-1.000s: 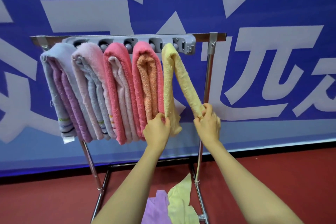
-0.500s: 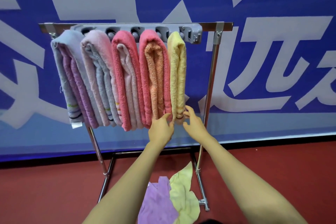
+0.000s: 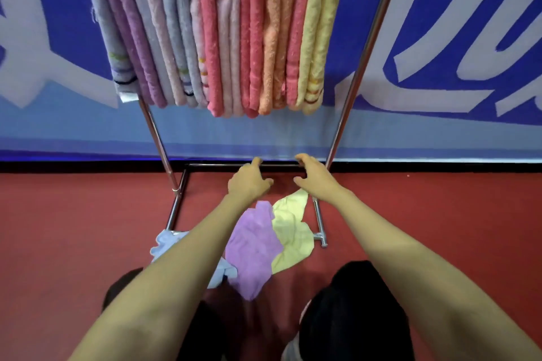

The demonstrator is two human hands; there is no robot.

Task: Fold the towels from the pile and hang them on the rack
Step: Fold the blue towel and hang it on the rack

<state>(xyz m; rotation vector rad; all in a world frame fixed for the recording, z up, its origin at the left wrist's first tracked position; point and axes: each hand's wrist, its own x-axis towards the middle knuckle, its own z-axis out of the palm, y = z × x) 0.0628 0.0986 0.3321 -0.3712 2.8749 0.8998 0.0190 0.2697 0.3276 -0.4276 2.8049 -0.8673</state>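
- Your left hand (image 3: 249, 183) is held out low, fingers loose, holding nothing.
- Your right hand (image 3: 315, 176) is just right of it, loose and empty too.
- The folded towels (image 3: 223, 38) hang side by side on the rack (image 3: 361, 67), far and high.
- The pile (image 3: 264, 231) lies on the red floor (image 3: 88, 228) near you: a purple towel (image 3: 252, 261), a yellow towel (image 3: 290, 231) right of it, a pale blue towel (image 3: 167, 243) on the left.

The red floor (image 3: 440, 214) carries a small pile of loose towels. The purple towel (image 3: 255, 249) lies nearer to the person than the left grip (image 3: 249, 182). The yellow towel (image 3: 290, 231) touches its right edge, close to the right grip (image 3: 315, 177). The pale blue towel (image 3: 165, 243) lies left of both grips. The rack (image 3: 319, 221) stands with its metal feet on the floor, one at each side of the pile.
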